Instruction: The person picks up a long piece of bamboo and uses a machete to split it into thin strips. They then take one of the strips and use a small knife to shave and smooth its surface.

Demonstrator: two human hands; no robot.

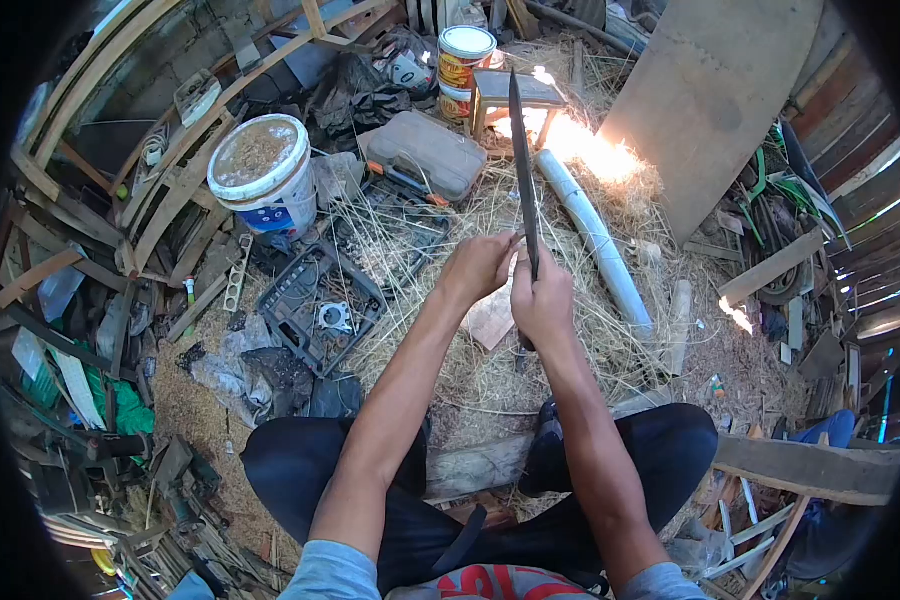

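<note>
Person sits on the floor, legs apart, both forearms stretched forward over the straw point(570, 200). The right hand point(542, 300) is a closed fist around the bottom of a long blade point(522, 160). The blade stands nearly upright with its tip pointing away from the body, towards the small wooden stool point(515, 90). The dark handle end just shows under the fist. A full wrap low down likely keeps the long steel steady and leaves its whole length free.

The left hand point(478, 265) is just beside it, fingers curled in and bunched into a pinch, fingertips meeting the blade right above the right fist. Whether it pinches a thin sliver or only touches the metal is too small to tell. Hands touch or nearly touch; working that close probably gives fine control at the edge.

The blade is held out in front of the knees, above the straw, not resting on anything seen.

Around it:
- a white pipe point(595, 235) lies on the straw to the right
- a grey case point(425, 150) is shut, beyond the left hand
- an open tool tray point(320, 300) sits to the left, within arm's reach
- a white bucket point(262, 175) stands upright behind the tray
- a paint tin point(465, 55) stands far back
- a wood block point(480, 465) lies between the legs
- a big board point(710, 100) leans at upper right
</note>
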